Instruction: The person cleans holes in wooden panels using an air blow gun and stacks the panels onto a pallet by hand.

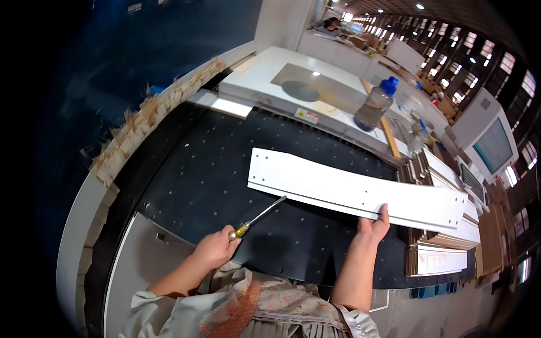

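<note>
Panel (349,188), white, long, slightly bowed, holes near both ends; located over the black dotted surface (214,163), right end overlapping the stack (441,259) in view. Whether its far edge rests on the surface cannot be told.

Right hand (373,226): pinching the panel's lower edge, one digit on the white face, other fingers hidden behind.

Left hand (217,248): closed around the yellow handle of a screwdriver (243,227), tip at the panel's lower edge, toward its left end; contact unclear.

Step in hand, as judged: tool work along that edge. Next move appears to call for a steady right grip and a controlled tip, lest the white face be scratched.

Bottle (373,107): blue-capped, beyond the panel.
</note>
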